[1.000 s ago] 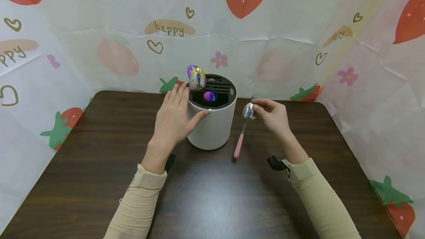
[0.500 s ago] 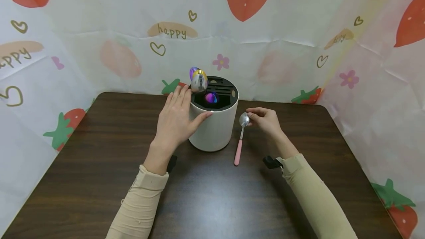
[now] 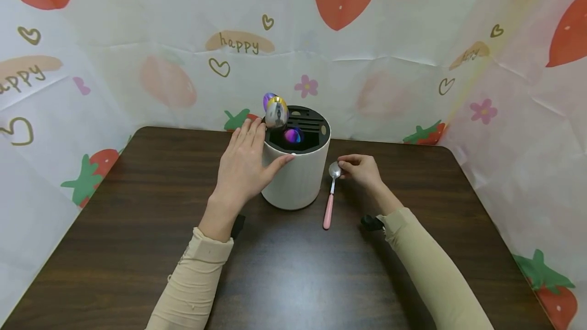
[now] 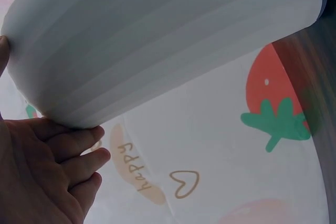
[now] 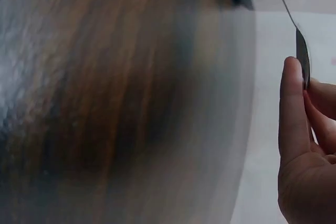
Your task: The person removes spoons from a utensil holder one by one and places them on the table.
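In the head view, a white cylindrical utensil holder (image 3: pixel 295 180) with a black slotted top stands on the table. My left hand (image 3: pixel 242 167) rests against its left side near the rim, fingers straight and thumb spread along the front; the left wrist view shows the fingertips touching the white wall. My right hand (image 3: pixel 364 171) pinches a spoon (image 3: pixel 328 211) by the edge of its silver bowl, between thumb and fingers. The pink handle points down toward the near side, just right of the holder. The right wrist view has the bowl (image 5: pixel 302 59) edge-on between the fingertips.
A shiny silver-gold spoon bowl (image 3: pixel 276 112) rises above the holder's left rim, with a purple one (image 3: pixel 268 100) behind it. Inside the front opening shows a purple-blue rounded piece (image 3: pixel 292 135). The dark wooden table (image 3: pixel 284 279) meets a strawberry-print sheet at its back and sides.
My right hand has come lower and slightly left with the pink-handled spoon, whose handle now stands closer to upright in the head view. My left hand keeps its place on the holder.
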Demonstrator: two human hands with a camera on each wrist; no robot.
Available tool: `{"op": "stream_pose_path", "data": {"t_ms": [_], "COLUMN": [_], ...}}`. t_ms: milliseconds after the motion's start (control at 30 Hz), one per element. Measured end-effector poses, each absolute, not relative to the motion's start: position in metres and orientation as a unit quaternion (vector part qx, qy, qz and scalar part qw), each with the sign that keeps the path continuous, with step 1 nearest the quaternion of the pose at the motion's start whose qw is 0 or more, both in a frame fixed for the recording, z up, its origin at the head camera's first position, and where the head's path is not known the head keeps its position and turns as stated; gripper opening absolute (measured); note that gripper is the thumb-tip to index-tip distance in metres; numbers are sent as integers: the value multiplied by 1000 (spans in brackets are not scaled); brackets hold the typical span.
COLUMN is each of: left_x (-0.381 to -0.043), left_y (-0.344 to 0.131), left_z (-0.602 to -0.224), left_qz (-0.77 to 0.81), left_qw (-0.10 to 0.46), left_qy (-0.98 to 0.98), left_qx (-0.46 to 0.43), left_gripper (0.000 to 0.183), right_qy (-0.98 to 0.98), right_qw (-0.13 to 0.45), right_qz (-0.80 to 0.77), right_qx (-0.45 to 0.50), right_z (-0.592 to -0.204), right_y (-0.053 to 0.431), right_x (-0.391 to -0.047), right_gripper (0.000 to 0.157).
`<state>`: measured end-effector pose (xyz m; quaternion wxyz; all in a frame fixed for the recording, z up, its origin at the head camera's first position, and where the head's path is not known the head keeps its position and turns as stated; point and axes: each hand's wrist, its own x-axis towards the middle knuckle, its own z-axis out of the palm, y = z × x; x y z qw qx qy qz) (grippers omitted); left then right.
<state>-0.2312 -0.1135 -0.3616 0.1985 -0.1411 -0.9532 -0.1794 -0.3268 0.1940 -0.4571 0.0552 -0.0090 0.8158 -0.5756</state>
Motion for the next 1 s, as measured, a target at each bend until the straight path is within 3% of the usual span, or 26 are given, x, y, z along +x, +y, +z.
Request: {"op": "stream_pose_path", "data": {"t_ms": [1000], "left_x": [-232], "left_y": [-113], "left_z": [-362], "left_qz": [-175], "left_qw": [206], "left_qy": [-952], "left_qx": [-142], "left_gripper": [97], "right_qy": [903], "right_qw": [71], "right_qz": [-422], "right_qx": [-49], "right_z": [-473], "right_y": [192], "right_x": [-334], "right_gripper": [22]}}
